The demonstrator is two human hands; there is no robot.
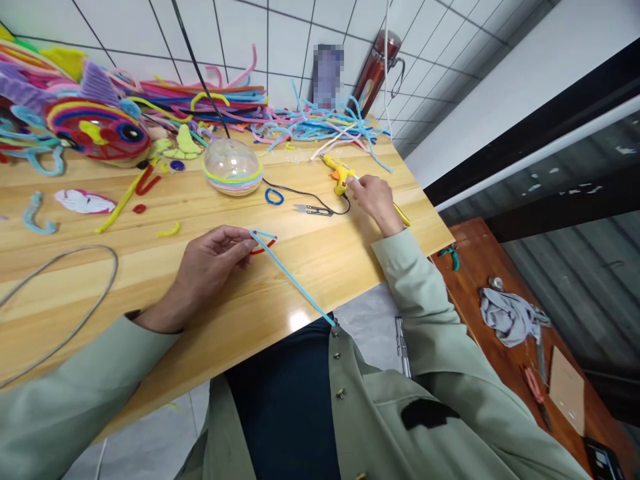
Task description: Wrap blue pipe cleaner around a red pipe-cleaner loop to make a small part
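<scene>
Left hand (216, 260) pinches blue pipe cleaner (295, 280) at its bend, likely steadying red strip (265, 249) | right hand (375, 199) touches glue gun (343, 177) behind its nozzle, grip unclear

The left hand (213, 267) pinches a red pipe cleaner (267, 247) and a light blue pipe cleaner (295, 280) between its fingers, above the wooden worktop (150, 280); the blue one is bent near the fingers, its long end slanting down to the worktop's near edge. The right hand (375, 199) touches the rear of a yellow glue gun (341, 175). Between the hands are small snips (313, 210) and a blue ring (274, 196). Beyond stands a clear ball (233, 168) banded with coloured strands, to the right of a colourful fish figure (97, 130). Piled pipe cleaners (320, 123) line the tiled wall (290, 40).
</scene>
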